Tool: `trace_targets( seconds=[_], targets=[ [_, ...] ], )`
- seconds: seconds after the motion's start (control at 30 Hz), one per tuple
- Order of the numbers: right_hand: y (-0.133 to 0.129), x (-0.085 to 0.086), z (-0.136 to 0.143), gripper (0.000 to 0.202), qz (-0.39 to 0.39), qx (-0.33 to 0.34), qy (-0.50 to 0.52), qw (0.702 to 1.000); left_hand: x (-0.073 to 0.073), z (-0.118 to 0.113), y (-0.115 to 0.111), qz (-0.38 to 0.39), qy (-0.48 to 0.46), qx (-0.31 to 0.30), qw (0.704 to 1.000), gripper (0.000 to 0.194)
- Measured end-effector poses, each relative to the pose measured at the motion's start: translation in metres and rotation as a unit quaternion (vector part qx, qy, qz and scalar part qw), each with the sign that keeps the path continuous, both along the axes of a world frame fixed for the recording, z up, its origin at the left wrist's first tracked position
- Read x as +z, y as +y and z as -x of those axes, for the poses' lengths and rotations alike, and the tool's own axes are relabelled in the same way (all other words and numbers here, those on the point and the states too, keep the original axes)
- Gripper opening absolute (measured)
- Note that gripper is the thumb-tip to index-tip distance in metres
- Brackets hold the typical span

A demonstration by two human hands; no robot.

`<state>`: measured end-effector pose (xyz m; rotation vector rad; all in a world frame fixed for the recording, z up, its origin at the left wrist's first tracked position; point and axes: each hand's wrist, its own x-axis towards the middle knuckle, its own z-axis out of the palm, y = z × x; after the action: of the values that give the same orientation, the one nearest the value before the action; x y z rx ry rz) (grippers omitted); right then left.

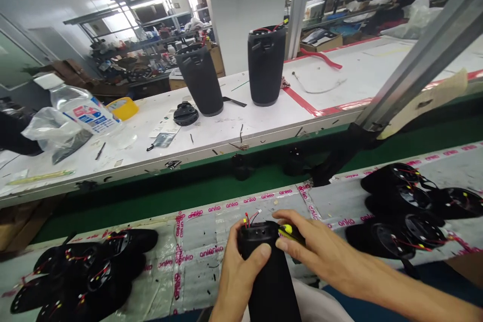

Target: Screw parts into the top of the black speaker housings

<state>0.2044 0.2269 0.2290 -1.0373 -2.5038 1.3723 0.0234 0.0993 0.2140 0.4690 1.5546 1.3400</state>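
A black cylindrical housing (pixel 269 282) stands tilted at the bottom centre, red and white wires rising from its open top. My left hand (pixel 241 266) is wrapped round its upper left side, thumb across the front. At the right of its rim, my right hand (pixel 305 246) pinches a small black part with yellow on it (pixel 289 230); the part's exact shape is partly hidden by the fingers.
Several black housings with wires lie at the lower left (pixel 109 266) and right (pixel 396 231). On the white shelf (pixel 234 126) stand two black housings (pixel 266 68), a bottle (pixel 81 105), yellow tape (pixel 124 108) and a black cap (pixel 185 113). A metal post (pixel 422 55) slants at right.
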Motion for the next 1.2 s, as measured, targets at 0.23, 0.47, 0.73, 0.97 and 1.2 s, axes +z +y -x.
trace_targets(
  seconds=[0.23, 0.47, 0.73, 0.97, 1.2],
  targets=[
    [-0.019, -0.061, 0.009, 0.083, 0.318, -0.126, 0.136, 0.930, -0.009, 0.002, -0.009, 0.001, -0.116, -0.038, 0.992, 0.091],
    [-0.024, -0.066, 0.014, 0.078, 0.423, -0.108, 0.205, 0.876, -0.016, 0.010, -0.010, -0.058, -0.234, -0.074, 0.968, 0.098],
    [-0.005, -0.034, -0.001, 0.043, 0.064, -0.094, 0.087, 0.990, -0.013, 0.006, -0.008, -0.042, -0.087, -0.042, 0.994, 0.075],
    [0.002, 0.013, -0.007, 0.005, -0.354, 0.197, -0.045, 0.913, -0.004, 0.007, -0.009, -0.005, 0.052, -0.022, 0.998, 0.100],
    [0.003, 0.020, 0.004, 0.010, -0.419, 0.232, -0.044, 0.877, 0.000, 0.004, -0.008, -0.003, 0.074, -0.013, 0.997, 0.099]
  ],
)
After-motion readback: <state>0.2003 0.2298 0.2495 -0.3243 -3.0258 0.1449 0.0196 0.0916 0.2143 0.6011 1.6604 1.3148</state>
